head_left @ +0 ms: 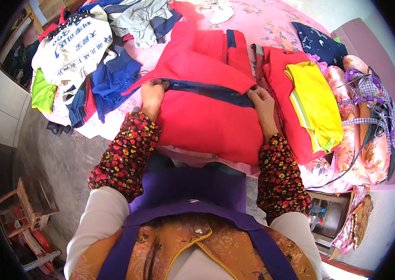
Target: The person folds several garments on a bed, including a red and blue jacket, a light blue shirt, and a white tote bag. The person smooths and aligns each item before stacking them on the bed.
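A red garment (pixel 208 122) with a dark blue band (pixel 211 91) lies partly folded in front of me on the bed. My left hand (pixel 153 96) grips it at the left end of the band. At the opposite end, my right hand (pixel 262 103) pinches the edge of the upper red layer. That layer rises loosely between the hands, and a sleeve-like part extends towards the far side. Just right of my right hand sits a folded red garment (pixel 281 98) with a yellow garment (pixel 314 98) on top.
Loose clothes, among them a white printed cloth bag (pixel 75 45) and a blue garment (pixel 113 80), heap at the left. Rolled floral bedding (pixel 337 84) and a checked apron (pixel 369 87) lie right, on the pink floral bedsheet (pixel 264 21). A wooden chair (pixel 26 206) stands on the floor.
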`<state>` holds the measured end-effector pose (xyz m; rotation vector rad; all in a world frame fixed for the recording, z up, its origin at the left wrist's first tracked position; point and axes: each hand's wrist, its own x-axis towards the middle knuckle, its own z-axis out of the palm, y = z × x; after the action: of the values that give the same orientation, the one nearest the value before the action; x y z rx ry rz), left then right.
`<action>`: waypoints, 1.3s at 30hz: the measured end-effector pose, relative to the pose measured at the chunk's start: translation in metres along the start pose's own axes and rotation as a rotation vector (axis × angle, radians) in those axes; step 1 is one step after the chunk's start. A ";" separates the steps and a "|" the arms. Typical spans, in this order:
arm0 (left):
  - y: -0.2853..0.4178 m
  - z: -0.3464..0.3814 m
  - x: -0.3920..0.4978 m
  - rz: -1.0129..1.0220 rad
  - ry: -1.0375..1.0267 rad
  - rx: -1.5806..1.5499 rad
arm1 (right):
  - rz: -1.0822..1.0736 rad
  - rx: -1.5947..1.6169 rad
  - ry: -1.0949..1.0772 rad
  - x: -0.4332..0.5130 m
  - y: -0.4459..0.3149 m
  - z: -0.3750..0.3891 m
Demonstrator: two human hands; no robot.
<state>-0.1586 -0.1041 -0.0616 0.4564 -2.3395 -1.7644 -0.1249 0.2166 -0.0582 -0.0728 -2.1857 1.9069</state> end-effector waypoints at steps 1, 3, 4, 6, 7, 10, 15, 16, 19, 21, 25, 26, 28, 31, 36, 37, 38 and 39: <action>-0.002 0.000 0.003 0.136 -0.045 -0.002 | 0.085 -0.062 0.009 0.000 0.001 0.001; -0.007 0.001 0.005 0.216 -0.123 0.092 | 0.078 0.084 -0.081 -0.001 0.001 0.000; -0.009 0.002 0.005 0.302 -0.208 -0.024 | 0.063 0.169 -0.127 -0.002 0.000 -0.003; -0.011 0.001 0.009 0.334 -0.257 -0.057 | 0.182 0.250 -0.132 -0.003 -0.003 -0.006; -0.012 -0.001 0.010 0.368 -0.310 -0.096 | 0.166 0.336 -0.195 -0.004 -0.004 -0.008; -0.014 -0.005 0.011 0.395 -0.052 0.111 | 0.173 0.032 -0.111 -0.005 -0.001 -0.007; -0.017 -0.006 0.001 0.461 -0.013 0.464 | -0.266 -0.591 -0.035 -0.006 0.007 -0.002; -0.017 -0.006 -0.003 0.525 0.094 0.533 | -0.264 -0.724 -0.019 -0.007 0.008 -0.002; -0.015 -0.009 -0.010 0.471 0.135 0.606 | -0.348 -0.782 -0.018 -0.009 0.004 -0.009; -0.011 -0.017 -0.009 0.350 -0.034 0.575 | -0.351 -0.711 -0.086 -0.008 -0.001 -0.011; 0.002 -0.043 0.010 -0.131 -0.760 -0.526 | 0.317 0.270 -0.223 -0.008 -0.011 -0.011; 0.004 -0.047 0.014 -0.144 -0.840 -0.571 | 0.314 0.360 -0.262 -0.010 -0.013 -0.011; 0.009 -0.054 0.019 -0.132 -0.919 -0.511 | 0.257 0.518 -0.301 -0.010 -0.016 -0.013; 0.010 -0.055 0.018 -0.155 -0.929 -0.347 | 0.251 0.531 -0.177 -0.007 -0.012 -0.016; 0.004 -0.049 0.016 -0.037 -0.772 0.139 | -0.038 -0.320 -0.233 0.010 0.012 -0.017; 0.004 -0.049 0.018 0.031 -0.770 0.228 | -0.109 -0.268 -0.197 0.013 0.018 -0.016; 0.003 -0.049 0.017 0.034 -0.754 0.186 | -0.126 -0.235 -0.113 0.015 0.022 -0.018; 0.005 -0.050 0.019 0.060 -0.731 0.177 | -0.102 -0.219 -0.061 0.015 0.028 -0.018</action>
<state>-0.1609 -0.1545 -0.0439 -0.3034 -2.9454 -1.9276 -0.1387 0.2407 -0.0810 0.0595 -2.3820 1.6317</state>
